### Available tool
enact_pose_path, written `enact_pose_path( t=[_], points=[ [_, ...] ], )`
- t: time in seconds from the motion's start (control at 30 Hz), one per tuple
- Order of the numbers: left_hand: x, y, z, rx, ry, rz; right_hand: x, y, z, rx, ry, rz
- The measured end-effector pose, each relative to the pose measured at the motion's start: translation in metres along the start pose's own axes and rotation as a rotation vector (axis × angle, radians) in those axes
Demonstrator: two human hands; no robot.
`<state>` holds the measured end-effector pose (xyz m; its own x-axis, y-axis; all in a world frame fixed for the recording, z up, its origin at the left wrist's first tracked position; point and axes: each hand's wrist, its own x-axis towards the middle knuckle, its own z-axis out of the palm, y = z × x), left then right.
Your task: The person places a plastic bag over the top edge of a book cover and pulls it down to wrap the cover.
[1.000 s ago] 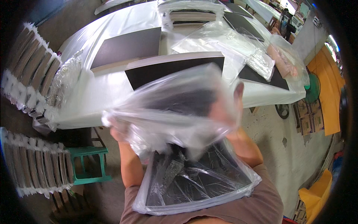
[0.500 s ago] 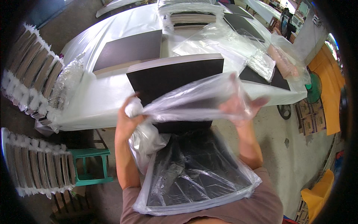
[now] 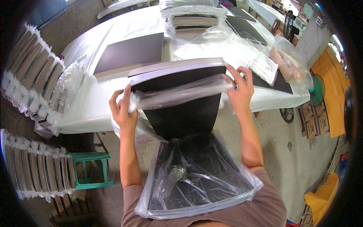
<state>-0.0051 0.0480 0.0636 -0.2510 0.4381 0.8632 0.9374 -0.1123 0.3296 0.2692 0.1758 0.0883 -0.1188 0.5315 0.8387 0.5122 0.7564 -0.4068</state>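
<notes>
Both hands pinch the bunched mouth of a clear plastic bag (image 3: 181,92) stretched across a flat dark rectangular panel (image 3: 181,113): left hand (image 3: 123,109), right hand (image 3: 240,89). Panel leans off the white-covered surface (image 3: 94,102) toward the lap. I'd keep tension even, so nothing snags on corners.

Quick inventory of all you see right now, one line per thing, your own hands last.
dark panel: one, black, leaning from the table edge down toward the person's lap
clear plastic bag: one, transparent, around the panel's lower part, its open end bunched in both hands
table: one, white-covered, ahead
flat board: one, dark brown, on the table, left
stacked boards: one pile, under plastic, far table side
loose plastic sheets: several, clear, table right
bagged panels: two rows, standing at left
stool: one, green, floor left
left hand: gripping bunched bag
right hand: gripping bunched bag
</notes>
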Motion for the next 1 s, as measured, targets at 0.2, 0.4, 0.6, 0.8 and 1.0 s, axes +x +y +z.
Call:
enact_pose_path(
  t=[0.2,0.4,0.6,0.8,1.0],
  points=[
    [-0.002,0.006,-0.038,-0.203,-0.105,-0.163,-0.012,-0.014,-0.025,0.086,0.076,-0.163],
    [0.023,-0.018,-0.047,-1.264,-0.441,-1.159,0.016,0.008,-0.06,1.043,-0.663,0.555],
    [-0.034,-0.029,-0.027,-1.078,-0.82,-1.096,-0.035,0.01,-0.059,1.36,-0.597,1.119],
    [-0.104,-0.029,-0.024,-1.022,-0.821,-1.398,-0.155,0.073,-0.044,1.427,-0.601,1.549],
    [-0.217,-0.082,0.011,-0.78,-0.809,-1.669,-0.202,0.088,-0.005,1.116,-0.762,1.542]
  ],
)
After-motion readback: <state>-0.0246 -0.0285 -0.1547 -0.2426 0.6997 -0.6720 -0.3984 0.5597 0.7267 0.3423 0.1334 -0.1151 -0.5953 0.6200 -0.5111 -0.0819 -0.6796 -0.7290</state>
